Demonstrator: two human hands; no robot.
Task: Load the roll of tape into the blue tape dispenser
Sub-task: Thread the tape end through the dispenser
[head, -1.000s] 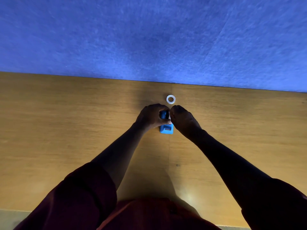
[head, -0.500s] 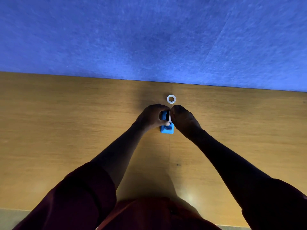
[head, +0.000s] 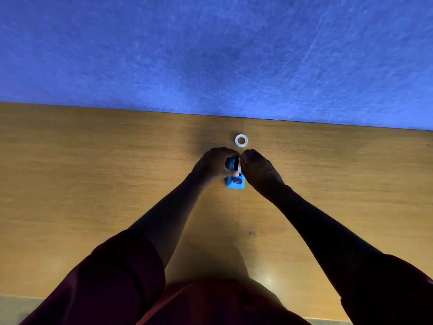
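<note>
the blue tape dispenser (head: 235, 182) stands on the bench (head: 93, 184), left hand (head: 214, 164) closed around it, right hand (head: 259, 168) pinching something white at its top; a white tape ring (head: 241, 140) lies just beyond; a skewed roll could jam

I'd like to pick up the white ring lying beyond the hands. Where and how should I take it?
Probably pinch the white ring across its band, one finger in the open centre and one outside, coming from above. It lies flat on the wooden table, apart from both hands, so nothing blocks it.
</note>
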